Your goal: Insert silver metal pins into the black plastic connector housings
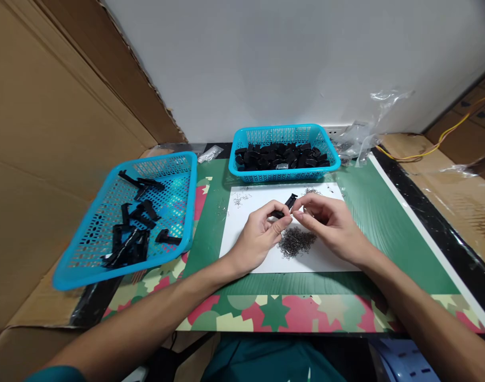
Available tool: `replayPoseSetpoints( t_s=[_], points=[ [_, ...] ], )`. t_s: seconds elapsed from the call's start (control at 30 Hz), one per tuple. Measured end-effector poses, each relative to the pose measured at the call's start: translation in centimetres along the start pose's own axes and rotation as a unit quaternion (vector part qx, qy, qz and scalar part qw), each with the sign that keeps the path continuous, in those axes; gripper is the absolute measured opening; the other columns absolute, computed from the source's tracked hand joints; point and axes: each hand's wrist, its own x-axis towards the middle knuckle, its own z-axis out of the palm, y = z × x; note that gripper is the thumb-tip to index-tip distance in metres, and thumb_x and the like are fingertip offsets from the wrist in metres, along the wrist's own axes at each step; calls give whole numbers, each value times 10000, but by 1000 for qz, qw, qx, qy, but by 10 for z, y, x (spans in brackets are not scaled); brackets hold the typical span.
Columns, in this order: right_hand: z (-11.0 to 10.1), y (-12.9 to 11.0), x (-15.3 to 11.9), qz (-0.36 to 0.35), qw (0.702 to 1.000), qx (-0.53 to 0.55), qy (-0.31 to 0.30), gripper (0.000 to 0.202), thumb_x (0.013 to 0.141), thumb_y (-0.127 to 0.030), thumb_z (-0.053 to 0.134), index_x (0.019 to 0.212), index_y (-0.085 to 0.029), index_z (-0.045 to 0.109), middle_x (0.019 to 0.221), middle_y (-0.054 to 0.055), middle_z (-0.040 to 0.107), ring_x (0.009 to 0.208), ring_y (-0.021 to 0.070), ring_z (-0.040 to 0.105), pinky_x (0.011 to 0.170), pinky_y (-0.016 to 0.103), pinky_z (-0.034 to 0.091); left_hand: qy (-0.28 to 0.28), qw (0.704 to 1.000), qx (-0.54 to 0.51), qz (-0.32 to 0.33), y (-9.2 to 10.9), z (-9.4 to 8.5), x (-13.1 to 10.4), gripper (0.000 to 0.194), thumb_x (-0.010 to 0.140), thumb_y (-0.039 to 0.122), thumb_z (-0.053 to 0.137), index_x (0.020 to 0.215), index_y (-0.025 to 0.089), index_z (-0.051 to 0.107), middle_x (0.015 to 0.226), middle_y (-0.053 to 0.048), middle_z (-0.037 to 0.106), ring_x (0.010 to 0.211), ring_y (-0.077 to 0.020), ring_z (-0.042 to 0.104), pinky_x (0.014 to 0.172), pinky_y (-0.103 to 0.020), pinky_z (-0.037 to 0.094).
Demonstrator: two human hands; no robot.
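Observation:
Between the thumb and fingers of my left hand [258,231] is a black plastic part [291,200], its far end sticking up past the fingertips. My right hand [328,220] is closed in a pinch, its fingertips meeting those of the left at the part's near end. Whatever it pinches is too small to make out. Just below both hands lies a heap of tiny bent metal pieces [296,243], like small springs or clips, on a white sheet [242,254]. Smaller clusters of metal pieces [240,199] are scattered toward the sheet's back edge.
A blue basket [192,212] on the left holds several long black parts [127,244]. Behind the sheet, another blue basket [284,175] is filled with small black pieces [282,155]. Clear plastic bags [357,140] lie at the back right. Cardboard [67,132] walls off the left side.

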Motion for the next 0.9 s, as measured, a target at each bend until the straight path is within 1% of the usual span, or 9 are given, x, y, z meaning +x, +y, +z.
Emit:
replayPoseSetpoints(
  t_s=[0.13,0.3,0.37,0.47,0.57,0.63,0.73,0.8,0.9],
  points=[
    [-2,-1,-2,-17,997,-75,-9,156,1028,-311,607,954,-203,691,639,-49,415,600,124,356,566,287,268,-8,1000,-8,-2,0,0,0,360,914,486,783,924,186,585,621,84,373,448,-40,314,424,-211,201],
    [-4,0,-3,-16,997,-73,-15,152,1002,-303,624,970,-189,719,651,-37,489,596,117,408,553,264,310,-13,1000,-3,13,-1,0,-1,363,919,474,781,935,170,583,648,82,393,474,-38,325,438,-195,231],
    [-5,0,-3,-30,997,-69,0,147,979,-304,656,946,-186,736,633,-40,498,575,110,415,531,253,313,-13,1000,11,19,-1,-1,-1,337,948,465,750,970,168,592,677,74,418,486,-38,347,442,-187,253],
    [-7,0,-3,-66,992,-87,57,108,928,-257,701,872,-179,751,573,-60,465,515,91,380,484,239,286,-19,999,19,20,-3,-3,-2,305,1036,475,617,1019,171,592,763,43,474,510,-35,375,444,-180,267],
    [-6,-2,-4,-133,973,-148,117,74,876,-165,712,815,-171,754,538,-77,427,482,75,343,472,232,285,-20,999,-1,30,-5,-5,-3,277,1072,471,542,1074,195,559,908,10,523,541,-30,408,440,-172,259],
    [-3,-2,-5,-196,953,-188,135,87,855,-112,713,819,-167,768,537,-78,435,482,73,363,483,229,309,-13,998,-29,46,-5,-4,-4,252,1062,444,576,1206,254,497,973,15,534,542,-25,426,442,-165,265],
    [2,-1,-5,-273,927,-220,136,120,870,-76,711,887,-164,790,571,-60,514,490,73,424,491,222,341,-9,997,-52,61,-3,-1,-4,442,1041,413,632,1399,323,388,980,27,542,523,-23,430,442,-169,289],
    [4,1,-6,-303,912,-242,136,126,895,-75,700,920,-162,788,598,-46,560,487,73,442,482,221,343,-11,997,-45,61,-2,2,-4,505,1020,417,667,1439,295,413,1013,3,565,534,-26,448,443,-179,313],
    [6,4,-5,-328,890,-283,141,125,922,-83,674,909,-160,771,615,-34,584,488,77,452,478,226,347,-1,998,-26,59,-3,3,-5,480,987,428,714,1377,227,520,1059,-40,605,548,-31,472,447,-191,340]
  ],
)
